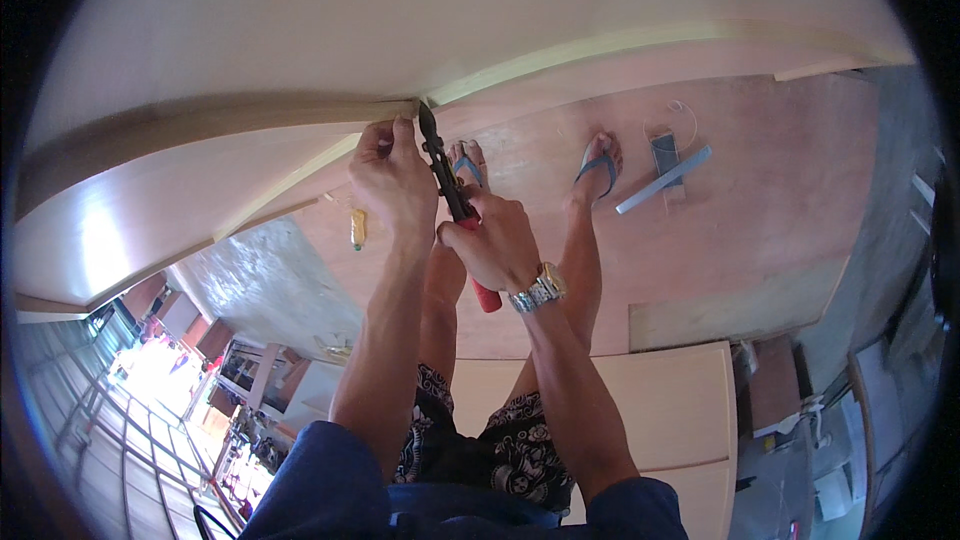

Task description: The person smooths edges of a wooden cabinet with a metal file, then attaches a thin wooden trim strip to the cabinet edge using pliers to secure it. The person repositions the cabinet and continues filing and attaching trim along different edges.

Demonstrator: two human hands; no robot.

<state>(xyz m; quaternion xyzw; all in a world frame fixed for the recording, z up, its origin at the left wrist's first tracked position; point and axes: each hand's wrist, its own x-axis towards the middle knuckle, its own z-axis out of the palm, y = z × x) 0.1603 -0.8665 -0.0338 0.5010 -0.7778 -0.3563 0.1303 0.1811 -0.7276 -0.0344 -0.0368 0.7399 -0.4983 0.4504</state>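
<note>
My right hand (490, 240) is closed round the red handles of black-jawed snips (447, 175), though the tool's exact kind is hard to make out. Its dark pointed tip reaches up to the end of a brown wooden edge (230, 118) on a pale panel (300, 30). Just left of the tip, my left hand (393, 175) is closed, its fingers curled and the thumb against the end of that edge. Whatever lies between those fingers is hidden. A light yellowish strip (600, 40) continues along the panel to the right.
My sandalled feet stand on a pinkish board (720, 200). On it lie a yellow bottle (358, 228), a pale blue straight bar (664, 180) and a dark flat piece (665, 150) beneath the bar. A cream panel (660, 400) is behind my legs; metal grilles (110, 440) stand at left.
</note>
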